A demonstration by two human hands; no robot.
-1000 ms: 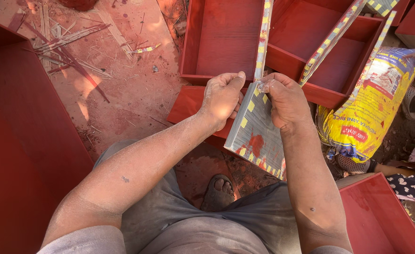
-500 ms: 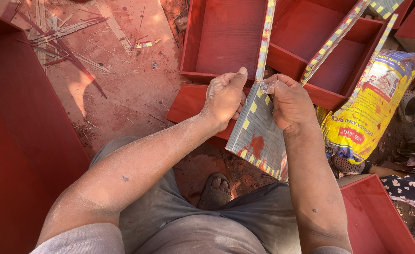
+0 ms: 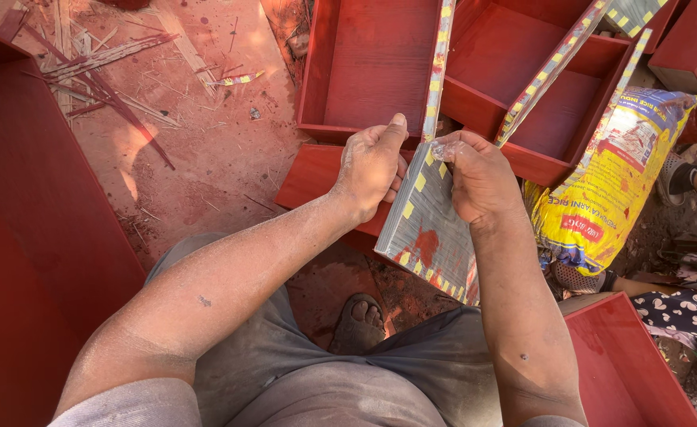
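I hold a flat grey panel [image 3: 427, 229] with yellow checker trim and a red smear, tilted in front of my knees. My left hand [image 3: 372, 162] grips its upper left edge, thumb pointing up. My right hand [image 3: 479, 174] clasps the upper right edge and pinches a small clear bit of film at the top. A long trimmed strip [image 3: 437, 67] rises from the panel's top towards the far side.
Red open wooden boxes [image 3: 364, 71] lie ahead, with more trimmed strips [image 3: 550, 67] leaning in them. A yellow printed sack [image 3: 609, 182] sits right. A red panel [image 3: 24, 237] stands left. Wood scraps [image 3: 103, 71] litter the red floor. Another person's feet [image 3: 684, 178] are right.
The hands and panel have stayed almost still; the panel has tilted slightly and my right fingers have shifted at its top edge.
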